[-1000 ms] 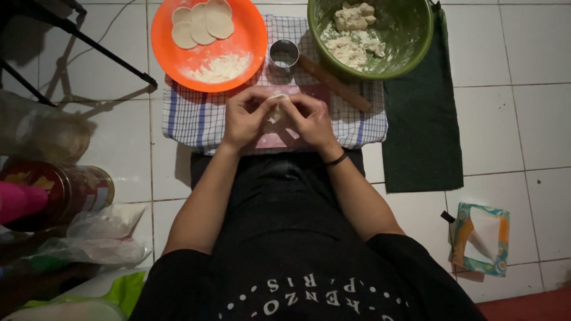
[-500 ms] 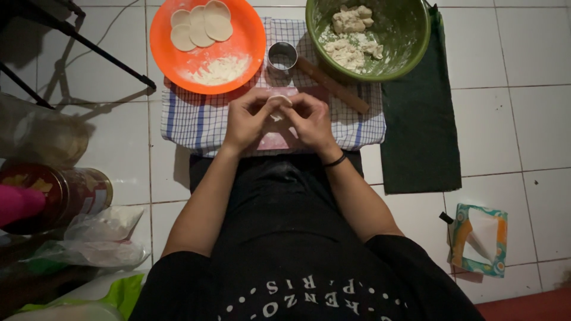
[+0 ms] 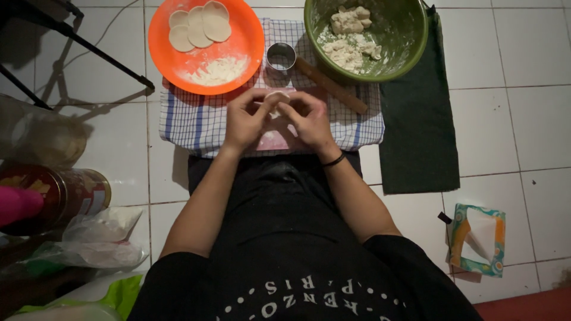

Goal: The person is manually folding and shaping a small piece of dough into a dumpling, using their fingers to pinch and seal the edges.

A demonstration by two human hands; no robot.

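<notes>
My left hand and my right hand meet over a checked cloth and together pinch a small round piece of white dough. Under the hands lies a pink board, mostly hidden. Just beyond the fingers stand a round metal cutter and a wooden rolling pin. An orange plate at the far left holds several flat dough discs and a heap of flour. A green bowl at the far right holds lumps of dough.
A dark green cloth lies right of the checked cloth on the white tiled floor. A tissue pack sits at the right. At the left are a dark tin, plastic bags and black metal legs.
Both hands have stayed together over the cloth, working the dough piece with small finger movements; the view has shifted slightly. Nothing else moved.
</notes>
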